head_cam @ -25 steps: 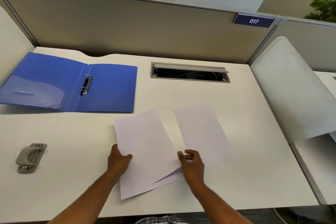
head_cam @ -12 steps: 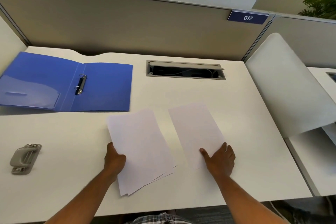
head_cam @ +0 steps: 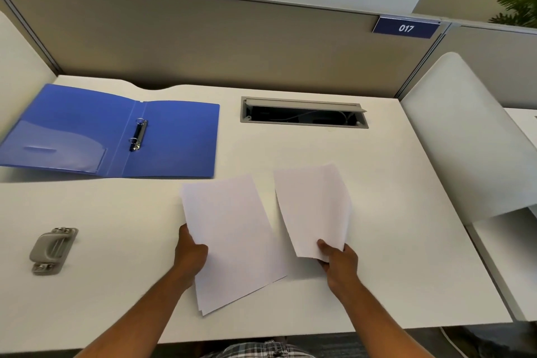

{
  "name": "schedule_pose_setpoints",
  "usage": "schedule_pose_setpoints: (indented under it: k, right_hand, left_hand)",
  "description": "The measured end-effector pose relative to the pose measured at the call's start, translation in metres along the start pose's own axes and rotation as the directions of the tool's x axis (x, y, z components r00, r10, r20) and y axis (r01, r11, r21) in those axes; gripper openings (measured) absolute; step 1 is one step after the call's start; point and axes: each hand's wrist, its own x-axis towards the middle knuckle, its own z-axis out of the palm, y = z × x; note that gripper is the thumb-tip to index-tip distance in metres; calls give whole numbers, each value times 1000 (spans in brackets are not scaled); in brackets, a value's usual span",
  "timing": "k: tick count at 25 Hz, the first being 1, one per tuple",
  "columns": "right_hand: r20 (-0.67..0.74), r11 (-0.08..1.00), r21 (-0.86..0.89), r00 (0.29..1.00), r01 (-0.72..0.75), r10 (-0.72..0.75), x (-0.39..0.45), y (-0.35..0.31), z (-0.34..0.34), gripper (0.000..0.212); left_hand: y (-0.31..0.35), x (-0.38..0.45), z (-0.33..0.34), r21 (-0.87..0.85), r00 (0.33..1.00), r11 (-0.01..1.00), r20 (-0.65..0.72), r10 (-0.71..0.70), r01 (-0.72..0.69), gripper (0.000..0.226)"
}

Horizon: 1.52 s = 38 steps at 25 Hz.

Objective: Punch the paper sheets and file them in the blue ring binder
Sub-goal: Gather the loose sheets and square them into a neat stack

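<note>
The blue ring binder point(head_cam: 171, 139) lies open at the back left of the white desk point(head_cam: 392, 241), its two metal rings point(head_cam: 138, 134) closed. A grey hole punch point(head_cam: 52, 250) sits near the left front. My left hand point(head_cam: 190, 256) holds the left edge of a small stack of white sheets point(head_cam: 232, 241) in the desk's middle. My right hand point(head_cam: 338, 260) pinches the near corner of a separate white sheet point(head_cam: 313, 206), which is lifted and bent slightly off the desk.
A grey cable tray opening point(head_cam: 303, 113) is set into the desk behind the papers. A beige partition point(head_cam: 218, 41) with a "017" label point(head_cam: 405, 27) closes the back. A curved white divider point(head_cam: 465, 136) stands at the right edge.
My right hand went from the left stack to lying flat on the right sheet, and now pinches that sheet's near corner and lifts it. My left hand kept its hold.
</note>
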Motion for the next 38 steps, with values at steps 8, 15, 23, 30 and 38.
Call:
schedule_pose_setpoints:
  k: [8, 15, 23, 30, 38]
  right_hand:
    - [154, 942, -329, 988, 66, -15, -46, 41, 43, 60]
    - [320, 720, -650, 947, 242, -30, -67, 47, 62, 79]
    - [184, 589, -718, 917, 371, -353, -38, 11, 54, 59]
    - [459, 159, -854, 861, 496, -219, -29, 34, 50, 74]
    - [595, 39, -797, 795, 602, -113, -26, 30, 41, 89]
  left_hand:
    - [-1, 12, 10, -148, 993, 982, -6, -120, 118, 36]
    - [-1, 15, 13, -29, 996, 996, -32, -82, 81, 57]
    - [3, 9, 11, -23, 1000, 999, 11, -22, 22, 47]
    - [10, 6, 22, -146, 992, 981, 37, -124, 128, 45]
    - [8, 4, 24, 20, 1000, 999, 11, 25, -26, 50]
